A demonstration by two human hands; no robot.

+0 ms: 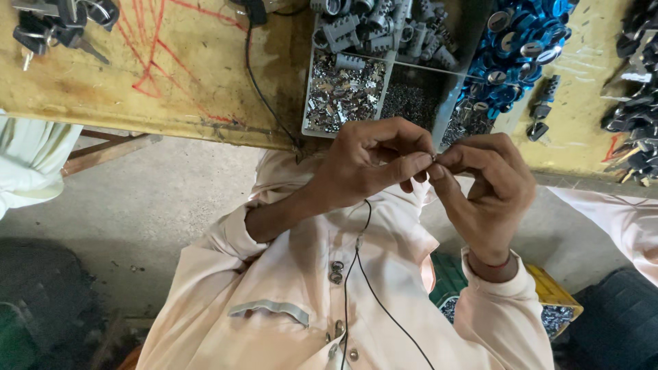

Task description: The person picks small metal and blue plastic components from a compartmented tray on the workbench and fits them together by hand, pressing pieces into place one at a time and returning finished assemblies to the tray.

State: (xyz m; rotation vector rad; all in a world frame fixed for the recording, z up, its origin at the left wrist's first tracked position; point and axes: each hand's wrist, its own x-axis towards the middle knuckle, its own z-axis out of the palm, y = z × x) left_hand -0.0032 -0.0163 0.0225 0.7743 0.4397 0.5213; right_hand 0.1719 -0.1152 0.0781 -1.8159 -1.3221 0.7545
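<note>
My left hand (pixel 370 164) and my right hand (pixel 483 192) meet in front of my chest, just below the edge of the yellow workbench (pixel 171 103). The fingertips of both hands pinch one tiny metal part (pixel 434 159), mostly hidden by my fingers. A red thread circles my right wrist. A thin black cable (pixel 363 274) hangs down over my light peach shirt.
A compartment tray (pixel 308 103) on the bench holds small silver parts (pixel 343 96), with grey plastic pieces (pixel 377 27) behind. Blue round pieces (pixel 514 48) and black parts (pixel 634 109) lie right, keys (pixel 62 27) far left. A yellow crate (pixel 558 301) sits by my right elbow. Other people's sleeves show at both edges.
</note>
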